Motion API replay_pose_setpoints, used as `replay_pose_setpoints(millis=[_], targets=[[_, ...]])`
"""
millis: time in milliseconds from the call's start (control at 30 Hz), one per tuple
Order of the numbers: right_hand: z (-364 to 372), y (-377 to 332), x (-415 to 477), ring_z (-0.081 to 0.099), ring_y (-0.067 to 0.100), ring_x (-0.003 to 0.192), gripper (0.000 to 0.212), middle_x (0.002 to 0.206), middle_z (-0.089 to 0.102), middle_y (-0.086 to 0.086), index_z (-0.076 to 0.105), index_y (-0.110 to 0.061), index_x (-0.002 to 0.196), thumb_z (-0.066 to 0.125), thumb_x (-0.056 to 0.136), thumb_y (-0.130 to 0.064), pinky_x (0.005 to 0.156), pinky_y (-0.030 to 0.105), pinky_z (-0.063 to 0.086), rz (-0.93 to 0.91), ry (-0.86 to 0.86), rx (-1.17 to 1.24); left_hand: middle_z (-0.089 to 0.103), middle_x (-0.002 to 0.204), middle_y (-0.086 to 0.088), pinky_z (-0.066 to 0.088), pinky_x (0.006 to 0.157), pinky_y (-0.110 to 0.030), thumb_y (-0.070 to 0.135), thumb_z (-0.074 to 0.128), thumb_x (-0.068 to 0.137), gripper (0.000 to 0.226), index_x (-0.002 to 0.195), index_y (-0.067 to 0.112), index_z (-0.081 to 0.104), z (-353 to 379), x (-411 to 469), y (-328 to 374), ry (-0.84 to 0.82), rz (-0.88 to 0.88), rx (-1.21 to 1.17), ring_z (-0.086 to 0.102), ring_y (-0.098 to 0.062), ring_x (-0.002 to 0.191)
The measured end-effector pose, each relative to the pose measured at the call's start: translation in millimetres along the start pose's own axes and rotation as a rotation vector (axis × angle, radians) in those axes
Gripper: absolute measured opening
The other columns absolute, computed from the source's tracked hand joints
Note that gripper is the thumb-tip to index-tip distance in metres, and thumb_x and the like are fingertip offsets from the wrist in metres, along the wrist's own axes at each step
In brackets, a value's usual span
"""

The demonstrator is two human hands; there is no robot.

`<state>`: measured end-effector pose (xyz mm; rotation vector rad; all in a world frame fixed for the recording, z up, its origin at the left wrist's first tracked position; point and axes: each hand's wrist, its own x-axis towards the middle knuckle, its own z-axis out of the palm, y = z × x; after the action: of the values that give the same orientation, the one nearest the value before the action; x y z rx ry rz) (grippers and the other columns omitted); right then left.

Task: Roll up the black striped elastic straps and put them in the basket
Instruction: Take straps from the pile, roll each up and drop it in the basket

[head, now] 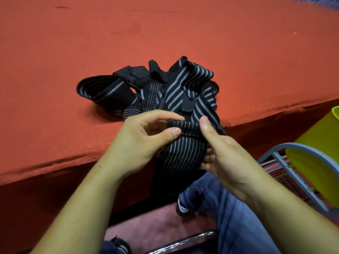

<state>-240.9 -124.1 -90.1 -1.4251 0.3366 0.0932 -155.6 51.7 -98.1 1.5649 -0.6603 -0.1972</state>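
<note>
A tangled pile of black elastic straps with grey stripes lies on the red table near its front edge. One strap hangs over the edge toward my lap. My left hand pinches the strap's folded top end between thumb and forefinger. My right hand grips the same strap from the right, thumb pressed on the fold, fingers curled behind the band. A yellow-green basket stands low at the right.
A grey metal chair frame curves in front of the basket at the right. My blue-jeaned leg and dark shoes sit below the table edge. A chrome bar crosses the bottom of the view.
</note>
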Motion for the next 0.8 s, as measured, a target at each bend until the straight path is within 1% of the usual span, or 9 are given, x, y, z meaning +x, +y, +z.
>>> replay_pose_setpoints(millis=[67,167,333,400,467,567,667,733,800], targets=[[0,-1,0,0.077,0.024,0.107,0.059,0.108,0.081,0.007,0.082,-0.014,0.101,0.056,0.081,-0.063,0.107,0.049,0.051,0.014,0.008,0.021,0.078,0.091,-0.004,0.052,0.079,-0.017,0.015,0.075,0.084,0.021,0.104,0.021,0.076,1,0,1,0.0,0.012,-0.018,0.068,-0.005,0.083],[-1,-3,1,0.075,0.027,0.113,0.055,0.113,0.08,0.01,0.08,-0.011,0.111,0.059,0.087,-0.056,0.108,0.046,0.052,0.036,-0.014,0.082,0.079,0.097,0.006,0.053,0.083,-0.015,0.002,0.075,0.085,0.023,0.102,0.018,0.076,0,2,0,-0.001,0.034,0.019,0.071,-0.001,0.089],[-5,-3,2,0.077,0.016,0.087,0.036,0.103,0.081,0.011,0.081,-0.01,0.103,0.06,0.096,-0.038,0.068,0.023,0.059,0.028,-0.019,0.139,0.078,0.1,0.003,0.053,0.082,-0.015,-0.002,0.077,0.086,0.026,0.103,0.018,0.075,-3,1,0,-0.037,0.013,0.091,0.068,0.002,0.086],[-7,-2,3,0.075,0.016,0.084,0.032,0.102,0.08,0.013,0.08,-0.008,0.107,0.059,0.1,-0.03,0.064,0.022,0.058,0.019,0.0,0.141,0.076,0.103,0.01,0.049,0.082,-0.012,0.003,0.079,0.087,0.03,0.111,0.02,0.073,-5,0,1,-0.077,-0.009,0.125,0.065,0.005,0.088],[-8,-1,4,0.074,0.017,0.082,0.029,0.103,0.08,0.016,0.078,-0.005,0.112,0.058,0.102,-0.024,0.063,0.022,0.057,0.004,0.017,0.126,0.073,0.108,0.008,0.05,0.087,-0.016,0.02,0.08,0.088,0.035,0.121,0.028,0.07,-6,0,-1,-0.117,-0.057,0.106,0.062,0.001,0.092],[-10,0,4,0.074,0.014,0.076,0.023,0.093,0.08,0.011,0.075,-0.004,0.114,0.057,0.102,-0.013,0.059,0.02,0.055,-0.022,0.024,0.131,0.068,0.091,0.008,0.053,0.08,-0.02,0.038,0.072,0.092,0.034,0.123,0.025,0.069,-4,0,-3,-0.111,-0.155,0.014,0.061,-0.004,0.082],[-9,1,4,0.078,0.02,0.088,0.024,0.104,0.08,0.017,0.073,-0.002,0.119,0.057,0.102,-0.009,0.067,0.022,0.06,-0.033,0.015,0.122,0.064,0.082,-0.011,0.052,0.071,-0.025,0.038,0.066,0.094,0.029,0.111,0.015,0.073,-3,1,-5,-0.134,-0.174,0.01,0.056,-0.012,0.075],[-10,4,5,0.077,0.027,0.102,0.025,0.112,0.079,0.019,0.072,-0.004,0.122,0.058,0.103,-0.011,0.082,0.028,0.063,-0.059,0.013,0.077,0.062,0.075,-0.004,0.048,0.065,-0.021,0.034,0.068,0.092,0.025,0.102,0.012,0.074,-3,1,-7,-0.126,-0.164,0.025,0.056,-0.008,0.069],[-11,7,6,0.075,0.031,0.111,0.029,0.113,0.079,0.017,0.073,-0.007,0.122,0.062,0.1,-0.022,0.096,0.04,0.06,-0.08,0.019,0.026,0.062,0.073,-0.002,0.047,0.061,-0.019,0.031,0.07,0.09,0.021,0.098,0.011,0.075,-3,2,-9,-0.111,-0.16,0.033,0.055,-0.007,0.064]])
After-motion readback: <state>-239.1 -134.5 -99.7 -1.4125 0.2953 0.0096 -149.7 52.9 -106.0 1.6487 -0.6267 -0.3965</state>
